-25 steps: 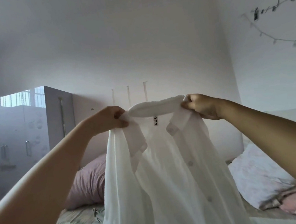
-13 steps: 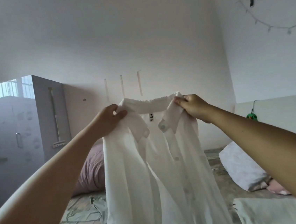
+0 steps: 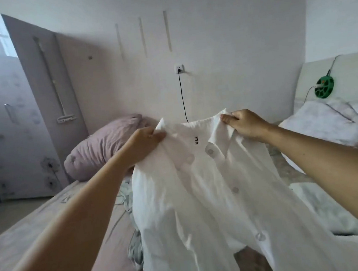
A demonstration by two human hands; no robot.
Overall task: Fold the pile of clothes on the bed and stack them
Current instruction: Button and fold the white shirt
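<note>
A white button-up shirt (image 3: 202, 199) hangs in front of me over the bed (image 3: 28, 228), its lower part bunching on the mattress. My left hand (image 3: 143, 141) grips the left end of its collar. My right hand (image 3: 245, 126) pinches the right end of the collar. A small black label shows inside the neck, and several buttons run down the front. Grey-green clothing (image 3: 134, 248) lies partly hidden under the shirt's left side. More pale fabric (image 3: 327, 212) lies on the bed to the right.
A mauve pillow (image 3: 104, 147) sits at the bed's far left by a grey wardrobe (image 3: 13, 121). A white patterned pillow (image 3: 331, 126) lies at the right, below a green cable reel (image 3: 324, 87). A black cord hangs from a wall socket (image 3: 178, 69).
Both hands have lowered the shirt from chest height toward the bed, and my view has tilted down. The shirt's bottom now rests crumpled on the mattress.
</note>
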